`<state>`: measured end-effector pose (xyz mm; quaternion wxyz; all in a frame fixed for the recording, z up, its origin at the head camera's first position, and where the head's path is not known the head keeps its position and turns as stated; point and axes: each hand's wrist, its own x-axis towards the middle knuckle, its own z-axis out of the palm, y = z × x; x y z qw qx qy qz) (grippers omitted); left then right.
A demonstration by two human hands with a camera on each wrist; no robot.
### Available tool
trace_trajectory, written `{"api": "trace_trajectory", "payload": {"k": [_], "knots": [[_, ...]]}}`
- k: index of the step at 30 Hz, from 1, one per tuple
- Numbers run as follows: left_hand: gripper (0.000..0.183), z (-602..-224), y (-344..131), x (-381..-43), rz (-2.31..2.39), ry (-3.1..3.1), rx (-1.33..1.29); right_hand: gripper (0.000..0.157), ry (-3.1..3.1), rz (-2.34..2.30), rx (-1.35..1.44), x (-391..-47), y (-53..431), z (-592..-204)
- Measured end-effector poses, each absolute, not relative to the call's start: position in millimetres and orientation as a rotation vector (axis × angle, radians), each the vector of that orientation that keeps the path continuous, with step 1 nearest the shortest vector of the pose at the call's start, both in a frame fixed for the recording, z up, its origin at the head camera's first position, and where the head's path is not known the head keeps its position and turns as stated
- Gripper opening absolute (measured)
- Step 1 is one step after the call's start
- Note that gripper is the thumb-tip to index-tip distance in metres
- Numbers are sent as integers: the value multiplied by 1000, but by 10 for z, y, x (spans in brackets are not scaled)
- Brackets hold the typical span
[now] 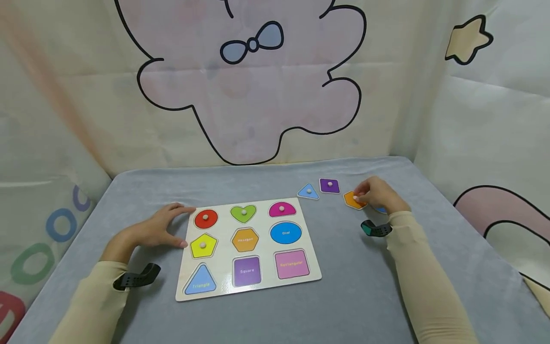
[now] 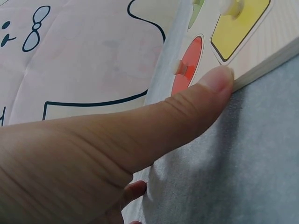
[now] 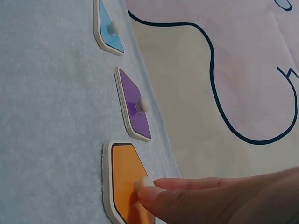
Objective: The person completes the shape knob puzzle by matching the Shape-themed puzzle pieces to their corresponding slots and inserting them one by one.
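Note:
On the table lies a wooden shape puzzle board point(image 1: 223, 248). My left hand point(image 1: 156, 229) is spread along its left edge, index finger at the upper corner and thumb point(image 2: 187, 107) against the side near the yellow pentagon piece point(image 1: 203, 245). To the right of the board, my right hand point(image 1: 380, 193) pinches the pale knob of an orange hexagon piece point(image 3: 124, 172) between thumb and finger. A blue piece point(image 1: 380, 209) shows partly under this hand. The slots labelled hexagon point(image 1: 245, 240), oval, triangle, square and rectangular hold no pieces.
Beyond the board's upper right corner lie a light blue triangle piece point(image 1: 308, 191) and a purple square piece point(image 1: 329, 186), both knobbed. Red, green and magenta pieces point(image 1: 282, 209) sit in the board's top row. A printed cloth wall point(image 1: 258, 105) rises behind the grey-covered table.

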<state>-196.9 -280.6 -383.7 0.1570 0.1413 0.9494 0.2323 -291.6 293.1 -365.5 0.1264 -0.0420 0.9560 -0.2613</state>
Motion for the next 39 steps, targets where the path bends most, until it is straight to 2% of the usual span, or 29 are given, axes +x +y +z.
{"api": "trace_trajectory", "payload": {"k": [17,29,39], "knots": [[98,-3871,-2780,-1986,680,2704,382,18,2760,-768,-101,-2928,2961,-3692],[99,-3840,-2800,-1992,691,2710,386,23,2764,-826,-167,-2921,2849,-3619],[99,-3858,-2803,-1992,704,2707,386,20,2882,-791,-224,-2882,2738,-3596]]}}
